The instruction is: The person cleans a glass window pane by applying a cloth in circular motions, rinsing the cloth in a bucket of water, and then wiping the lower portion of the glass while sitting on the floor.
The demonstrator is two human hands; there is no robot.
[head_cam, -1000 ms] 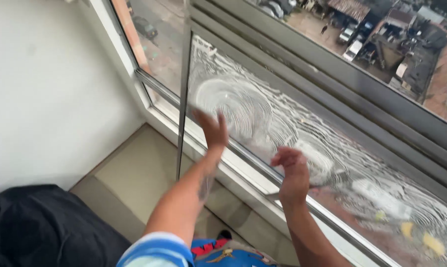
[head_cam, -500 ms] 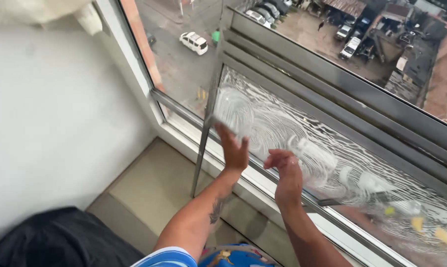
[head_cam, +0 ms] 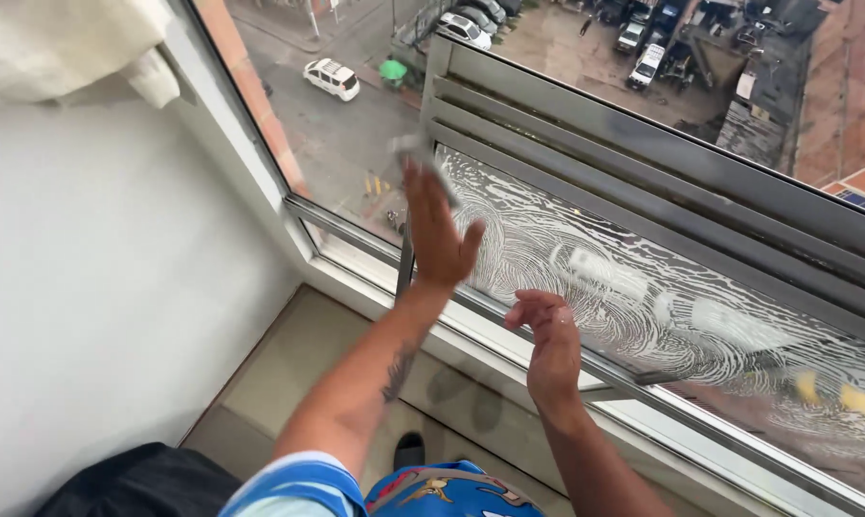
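Observation:
My left hand [head_cam: 439,233] lies flat against the soapy window pane [head_cam: 643,306], fingers pointing up. A small pale cloth [head_cam: 408,148], blurred, sticks out under its fingertips at the pane's upper left corner. White swirls of suds cover the lower pane. My right hand [head_cam: 545,340] hovers lower and to the right, just in front of the grey bottom window frame [head_cam: 643,378]. Its fingers are loosely curled and hold nothing.
A white wall [head_cam: 97,287] stands at the left with pale fabric [head_cam: 59,43] hanging at its top. A beige floor strip [head_cam: 289,373] runs under the sill and a dark cloth [head_cam: 135,483] lies at the bottom left. A street with cars lies far below outside.
My left hand has swept up the glass to the pane's top left corner. The right hand stays by the bottom frame. The view has tilted upward.

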